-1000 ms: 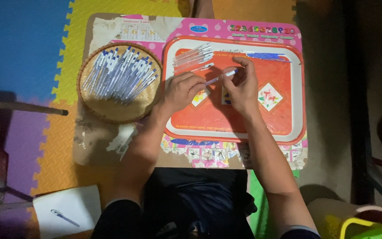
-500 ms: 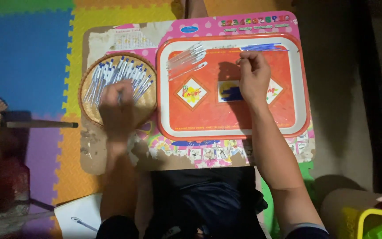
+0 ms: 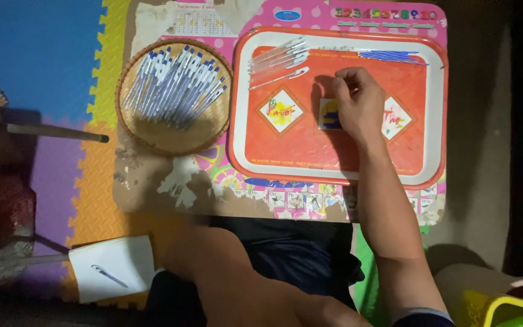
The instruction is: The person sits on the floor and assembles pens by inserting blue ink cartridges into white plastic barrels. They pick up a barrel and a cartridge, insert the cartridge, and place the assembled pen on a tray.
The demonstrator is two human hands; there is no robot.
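Observation:
My right hand (image 3: pixel 358 103) rests on the red tray (image 3: pixel 334 177), with its fingers curled together above a small yellow and blue picture (image 3: pixel 328 115). Nothing shows between the fingers. A bundle of clear pen barrels (image 3: pixel 276 60) lies left of the hand. Thin blue refills (image 3: pixel 391 56) lie just beyond it by the tray's far rim. A round woven basket (image 3: pixel 152 136) left of the tray holds several white and blue pens (image 3: pixel 174 91). My left hand (image 3: pixel 180 247) is a blur low by my lap, and its fingers cannot be made out.
The tray and basket sit on a low pink table (image 3: pixel 171 181) with a peeling top. A white sheet with a pen on it (image 3: pixel 113 274) lies on the coloured foam mat (image 3: pixel 49 54). A wooden stick (image 3: pixel 55 132) lies at the left, and a yellow container (image 3: pixel 497 303) stands at the bottom right.
My left hand left the tray, reached over the basket of pens, then drew back toward my lap. My right hand stayed on the tray.

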